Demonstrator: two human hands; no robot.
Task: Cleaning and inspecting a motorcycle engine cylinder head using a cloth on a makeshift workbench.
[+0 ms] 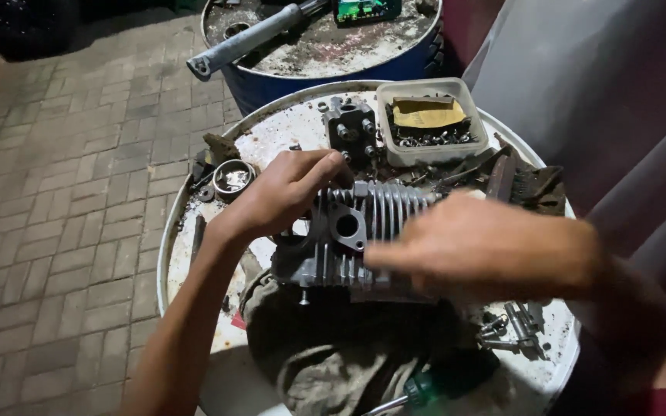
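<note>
A silver finned engine cylinder block (360,231) lies on a dirty rag (325,347) on top of a white drum (194,231). My left hand (283,192) rests on the block's upper left end, fingers curled over its top. My right hand (472,246), blurred by motion, reaches in from the right and covers the block's right side; whether it grips anything is hidden. A screwdriver with a green and black handle (433,381) lies on the rag near the front edge.
A square plastic tub (425,119) with small metal parts and a yellow cloth sits at the back. A dark metal part (352,127), a small round tin (233,177), and loose bolts (514,327) lie around. A blue drum (325,46) carries a grey tube (244,42). Brick paving on the left.
</note>
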